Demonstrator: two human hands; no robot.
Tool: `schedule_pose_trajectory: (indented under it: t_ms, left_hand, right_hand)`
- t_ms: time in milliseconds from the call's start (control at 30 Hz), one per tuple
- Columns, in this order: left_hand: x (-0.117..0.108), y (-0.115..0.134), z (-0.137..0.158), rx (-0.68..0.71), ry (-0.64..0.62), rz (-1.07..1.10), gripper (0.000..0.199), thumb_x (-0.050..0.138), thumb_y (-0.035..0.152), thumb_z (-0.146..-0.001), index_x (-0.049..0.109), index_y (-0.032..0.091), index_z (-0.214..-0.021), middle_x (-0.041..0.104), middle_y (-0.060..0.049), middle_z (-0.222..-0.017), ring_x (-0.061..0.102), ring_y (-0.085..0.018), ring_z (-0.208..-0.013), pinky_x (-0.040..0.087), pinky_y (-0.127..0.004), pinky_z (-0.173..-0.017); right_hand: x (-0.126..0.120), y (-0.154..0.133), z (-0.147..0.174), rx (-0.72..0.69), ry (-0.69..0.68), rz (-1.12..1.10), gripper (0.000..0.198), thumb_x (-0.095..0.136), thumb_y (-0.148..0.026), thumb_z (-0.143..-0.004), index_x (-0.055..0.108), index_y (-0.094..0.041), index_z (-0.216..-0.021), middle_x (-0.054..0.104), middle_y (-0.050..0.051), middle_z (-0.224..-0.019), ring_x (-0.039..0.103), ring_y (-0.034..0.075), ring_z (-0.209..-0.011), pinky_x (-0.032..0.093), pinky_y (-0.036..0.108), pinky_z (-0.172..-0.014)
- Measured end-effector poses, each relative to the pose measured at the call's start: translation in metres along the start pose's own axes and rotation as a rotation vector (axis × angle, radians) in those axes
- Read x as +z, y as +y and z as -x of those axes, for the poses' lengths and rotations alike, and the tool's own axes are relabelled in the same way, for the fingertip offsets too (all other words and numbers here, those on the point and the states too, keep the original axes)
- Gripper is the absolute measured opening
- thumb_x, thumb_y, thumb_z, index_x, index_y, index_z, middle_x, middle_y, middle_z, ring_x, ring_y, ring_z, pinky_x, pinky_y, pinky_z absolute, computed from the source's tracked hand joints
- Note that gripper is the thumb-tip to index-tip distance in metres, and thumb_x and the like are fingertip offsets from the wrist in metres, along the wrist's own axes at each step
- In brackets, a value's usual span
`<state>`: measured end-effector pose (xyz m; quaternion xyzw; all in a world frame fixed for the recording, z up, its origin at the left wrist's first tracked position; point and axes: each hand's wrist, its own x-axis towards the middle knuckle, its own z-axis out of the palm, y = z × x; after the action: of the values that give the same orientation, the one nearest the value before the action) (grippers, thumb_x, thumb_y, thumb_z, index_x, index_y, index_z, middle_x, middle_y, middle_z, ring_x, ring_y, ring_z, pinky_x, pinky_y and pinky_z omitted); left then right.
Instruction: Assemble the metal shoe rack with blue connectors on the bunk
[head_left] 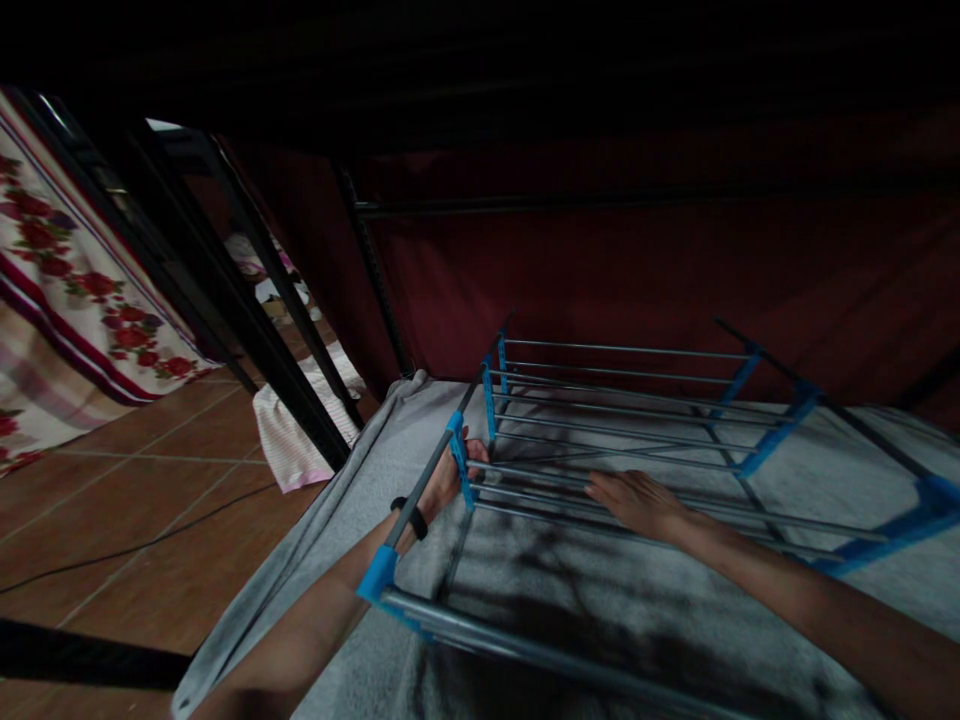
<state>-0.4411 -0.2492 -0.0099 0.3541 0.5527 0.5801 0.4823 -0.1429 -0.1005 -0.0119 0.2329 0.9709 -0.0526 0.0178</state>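
Note:
A rack point(630, 437) of grey metal tubes with blue plastic brackets, resembling a shoe rack, rests on a grey blanket. My left hand point(466, 462) is closed around a blue bracket point(460, 466) at the rack's left side, where several tubes end. A dark band point(409, 518) circles that wrist. Over the middle tubes lies my right hand point(634, 498), palm down, fingers fairly straight and touching a tube; its thumb and palm are hidden. A thick front tube point(510, 640) runs below both hands, joined to a blue corner piece point(380, 575).
The grey blanket point(360, 660) covers a low surface inside a dark metal frame point(247, 320). Dark red cloth point(600, 270) hangs behind. At left are floor tiles point(172, 500), a cable point(150, 545), a striped cloth point(296, 430) and a floral blanket point(90, 290). Overhead is dark.

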Motion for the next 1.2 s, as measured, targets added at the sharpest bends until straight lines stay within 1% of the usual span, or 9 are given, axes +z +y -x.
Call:
schedule_pose_trajectory:
  t_ms: [133,233,333,400,533,700,900,1033,1200]
  left_hand:
    - [-0.001,-0.003,-0.004,-0.027,0.039,0.015,0.056,0.04,0.071,-0.086,0.067,0.029,-0.061,0.059,-0.004,-0.048,0.053,-0.024,-0.053,0.042,-0.04,-0.061]
    - [-0.001,-0.007,-0.007,0.0,0.068,0.04,0.057,0.041,0.069,-0.087,0.062,0.026,-0.054,0.058,-0.005,-0.048,0.045,-0.019,-0.049,0.036,-0.037,-0.055]
    - [0.0,-0.01,-0.009,0.013,0.077,0.054,0.065,0.034,0.066,-0.091,0.061,0.022,-0.052,0.049,-0.005,-0.044,0.034,-0.015,-0.045,0.029,-0.036,-0.053]
    - [0.0,-0.011,-0.008,0.024,0.079,0.058,0.066,0.032,0.065,-0.092,0.062,0.021,-0.053,0.047,-0.005,-0.044,0.032,-0.015,-0.046,0.027,-0.036,-0.054]
    - [0.0,-0.013,-0.008,0.035,0.059,0.061,0.059,0.038,0.066,-0.089,0.062,0.023,-0.056,0.049,-0.003,-0.046,0.035,-0.016,-0.048,0.031,-0.035,-0.055]
    - [0.0,-0.017,-0.011,0.038,0.094,0.072,0.067,0.032,0.072,-0.088,0.06,0.023,-0.052,0.043,-0.003,-0.042,0.034,-0.016,-0.045,0.031,-0.035,-0.053]
    - [0.002,-0.016,-0.007,0.078,0.077,0.042,0.055,0.043,0.067,-0.086,0.061,0.028,-0.053,0.05,-0.002,-0.043,0.043,-0.018,-0.046,0.037,-0.036,-0.053]
    - [0.003,-0.016,-0.006,0.107,0.094,0.063,0.053,0.043,0.065,-0.087,0.059,0.027,-0.053,0.051,-0.001,-0.043,0.043,-0.016,-0.044,0.038,-0.034,-0.05]
    - [0.004,-0.015,-0.005,0.095,0.102,0.072,0.05,0.048,0.065,-0.085,0.059,0.028,-0.053,0.048,-0.001,-0.043,0.039,-0.016,-0.045,0.037,-0.034,-0.048]
  right_hand:
    - [-0.001,-0.002,0.003,-0.003,0.002,-0.001,0.042,0.024,-0.041,-0.105,0.062,-0.023,-0.107,0.074,0.01,-0.096,0.07,0.028,-0.089,0.047,0.037,-0.076]
    - [-0.001,-0.003,0.005,-0.018,-0.004,0.014,0.043,0.023,-0.041,-0.105,0.062,-0.023,-0.11,0.073,0.011,-0.101,0.07,0.029,-0.092,0.047,0.038,-0.079]
    - [-0.002,-0.001,0.003,-0.015,-0.015,-0.01,0.044,0.022,-0.041,-0.105,0.061,-0.023,-0.111,0.073,0.01,-0.101,0.07,0.028,-0.092,0.046,0.037,-0.078]
    - [-0.005,-0.001,0.002,-0.016,-0.019,-0.046,0.041,0.023,-0.041,-0.105,0.06,-0.025,-0.112,0.073,0.008,-0.096,0.07,0.026,-0.088,0.045,0.035,-0.075]
    - [-0.008,-0.002,0.001,-0.012,-0.015,-0.064,0.036,0.025,-0.044,-0.105,0.057,-0.028,-0.11,0.071,0.003,-0.084,0.07,0.024,-0.08,0.041,0.031,-0.067]
    - [-0.003,-0.003,0.001,-0.032,0.039,-0.05,0.029,0.031,-0.042,-0.104,0.057,-0.029,-0.1,0.07,0.001,-0.083,0.07,0.023,-0.078,0.036,0.029,-0.061]
    - [-0.007,-0.002,0.0,-0.03,0.008,-0.128,0.033,0.029,-0.043,-0.104,0.056,-0.027,-0.096,0.068,0.002,-0.079,0.067,0.021,-0.075,0.034,0.029,-0.062]
    - [-0.011,-0.001,-0.001,-0.032,-0.028,-0.213,0.037,0.026,-0.045,-0.104,0.056,-0.025,-0.093,0.067,0.003,-0.083,0.066,0.021,-0.077,0.036,0.03,-0.066]
    - [-0.009,0.004,-0.005,-0.033,-0.068,-0.324,0.039,0.028,-0.049,-0.102,0.056,-0.025,-0.089,0.065,0.002,-0.081,0.063,0.02,-0.076,0.036,0.03,-0.067]
